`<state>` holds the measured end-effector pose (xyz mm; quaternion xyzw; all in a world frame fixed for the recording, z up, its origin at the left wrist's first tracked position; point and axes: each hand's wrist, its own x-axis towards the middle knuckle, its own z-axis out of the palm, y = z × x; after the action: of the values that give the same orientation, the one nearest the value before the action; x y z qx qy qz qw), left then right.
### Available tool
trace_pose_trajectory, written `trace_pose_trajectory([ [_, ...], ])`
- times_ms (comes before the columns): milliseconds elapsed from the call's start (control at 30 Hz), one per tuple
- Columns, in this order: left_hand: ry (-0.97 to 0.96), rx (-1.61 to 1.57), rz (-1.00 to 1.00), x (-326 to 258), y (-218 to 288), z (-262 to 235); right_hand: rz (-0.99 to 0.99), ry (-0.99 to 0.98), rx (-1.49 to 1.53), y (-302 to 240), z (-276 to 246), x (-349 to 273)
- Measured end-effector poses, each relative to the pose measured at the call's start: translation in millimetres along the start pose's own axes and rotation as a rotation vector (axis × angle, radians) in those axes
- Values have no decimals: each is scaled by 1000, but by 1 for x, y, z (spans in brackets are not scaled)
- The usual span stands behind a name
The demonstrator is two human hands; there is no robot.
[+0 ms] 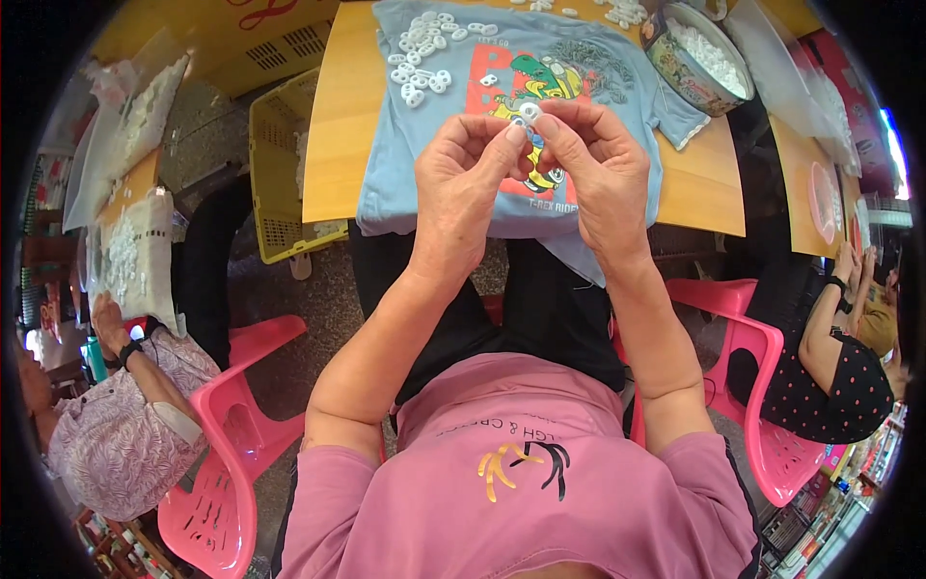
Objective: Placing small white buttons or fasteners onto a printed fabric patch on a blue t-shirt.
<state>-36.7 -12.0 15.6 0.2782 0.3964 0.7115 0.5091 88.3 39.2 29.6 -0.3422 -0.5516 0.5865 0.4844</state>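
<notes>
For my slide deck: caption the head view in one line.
Both hands, left and right, pinch a small white ring above a blue T-shirt on a wooden table.

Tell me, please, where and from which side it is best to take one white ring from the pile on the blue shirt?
Take a ring at the loose right edge of the pile of white rings, pinching its outer rim from above. They seem to lie flat on the blue shirt, and both the left hand and right hand are occupied.
</notes>
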Motion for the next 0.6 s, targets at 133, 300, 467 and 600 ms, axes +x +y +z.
trace_pose_trajectory([
  [133, -10, -22, 13, -2, 1, 2, -37, -1, 29, -4, 5, -2],
  [300, 24, -16, 34, -3, -2, 0, -42, -30, 13, -4, 10, -7],
  [467, 34, -42, 22, -4, -5, 1, -141, -33, -104, 7, 9, -8],
  [600, 30, -36, 9, -1, -5, 3, -68, 1, -105, 6, 7, -5],
])
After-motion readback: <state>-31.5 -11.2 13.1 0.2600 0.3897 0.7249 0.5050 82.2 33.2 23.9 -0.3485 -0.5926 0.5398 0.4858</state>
